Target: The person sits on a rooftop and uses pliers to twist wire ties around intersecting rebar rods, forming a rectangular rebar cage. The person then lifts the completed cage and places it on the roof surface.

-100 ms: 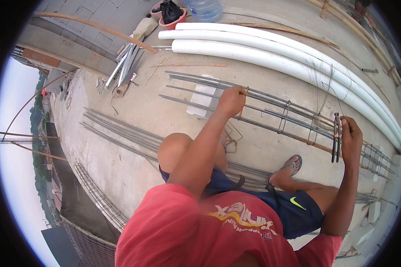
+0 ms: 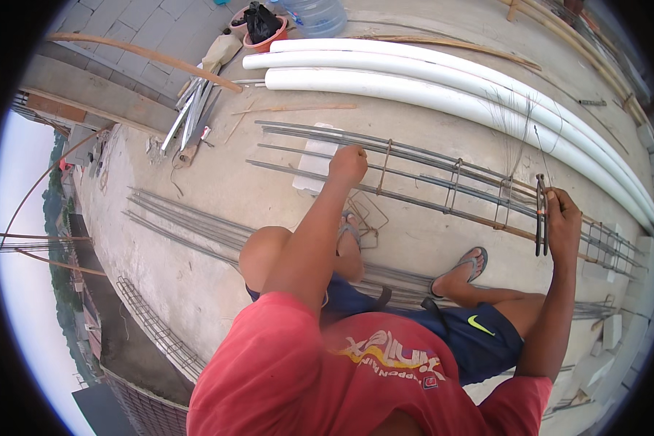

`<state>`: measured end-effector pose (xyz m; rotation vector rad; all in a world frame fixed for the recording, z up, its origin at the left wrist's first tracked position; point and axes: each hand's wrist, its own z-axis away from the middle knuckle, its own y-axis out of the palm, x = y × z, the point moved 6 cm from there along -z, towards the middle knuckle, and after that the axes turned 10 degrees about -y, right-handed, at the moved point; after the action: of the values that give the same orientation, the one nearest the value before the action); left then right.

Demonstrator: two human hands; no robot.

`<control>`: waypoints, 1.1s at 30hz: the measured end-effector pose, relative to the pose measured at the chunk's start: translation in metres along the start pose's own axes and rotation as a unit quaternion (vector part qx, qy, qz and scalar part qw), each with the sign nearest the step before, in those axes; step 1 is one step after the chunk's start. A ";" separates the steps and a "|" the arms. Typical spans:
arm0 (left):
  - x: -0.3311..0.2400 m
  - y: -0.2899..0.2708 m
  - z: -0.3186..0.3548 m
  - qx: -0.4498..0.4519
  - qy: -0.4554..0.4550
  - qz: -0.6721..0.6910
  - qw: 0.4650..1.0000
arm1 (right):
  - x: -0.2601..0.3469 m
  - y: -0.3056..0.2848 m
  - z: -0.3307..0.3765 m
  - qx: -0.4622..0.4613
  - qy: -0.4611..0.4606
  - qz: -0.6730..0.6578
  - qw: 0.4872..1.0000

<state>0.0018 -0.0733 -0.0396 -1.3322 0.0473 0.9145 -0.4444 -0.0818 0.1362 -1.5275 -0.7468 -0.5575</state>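
Observation:
My left hand (image 2: 349, 166) is closed around the upper bars of a long rebar cage (image 2: 443, 205), near the end where the bars stick out bare. Just right of that fist, a square stirrup (image 2: 384, 167) rings the bars. My right hand (image 2: 564, 218) grips a pair of dark-handled pincers (image 2: 541, 218), held upright against the cage, jaws up. Thin tie wires (image 2: 512, 131) rise from the cage beside the pincers. The left fingertips are hidden behind the knuckles.
White pipes (image 2: 385, 86) lie beyond the cage. A pale block (image 2: 309, 182) sits under its left end, near loose bent stirrups (image 2: 367, 225). Loose rebar (image 2: 189, 221) runs by my legs. Further back are a bucket (image 2: 265, 40) and a water jug (image 2: 320, 18).
My left hand has shifted a little left along the bars, away from the stirrup. The right hand stays at the same spot on the cage with the pincers. The whole view has shifted slightly.

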 end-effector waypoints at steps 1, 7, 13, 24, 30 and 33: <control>0.010 0.010 -0.010 -0.008 0.017 -0.022 1.000 | -0.002 0.000 0.000 -0.003 -0.014 0.010 1.000; 0.019 0.050 -0.042 -0.028 0.200 -0.179 0.963 | -0.022 0.019 -0.003 0.021 -0.017 0.039 0.999; 0.018 0.062 -0.047 -0.098 0.256 -0.214 0.937 | -0.037 0.029 -0.011 0.031 -0.031 0.067 0.997; 0.019 0.064 -0.043 -0.125 0.241 -0.208 0.940 | -0.039 0.059 -0.033 0.114 -0.056 0.114 0.985; 0.019 0.063 -0.039 -0.067 0.235 -0.147 0.959 | -0.017 0.064 -0.031 0.153 -0.012 0.128 0.980; 0.027 0.078 -0.046 -0.005 0.163 -0.191 0.968 | -0.010 0.068 -0.029 0.206 0.038 0.159 0.965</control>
<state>-0.0059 -0.1011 -0.1299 -1.4278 0.0387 0.3664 -0.3983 -0.1118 0.0855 -1.1965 -0.5033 -0.2007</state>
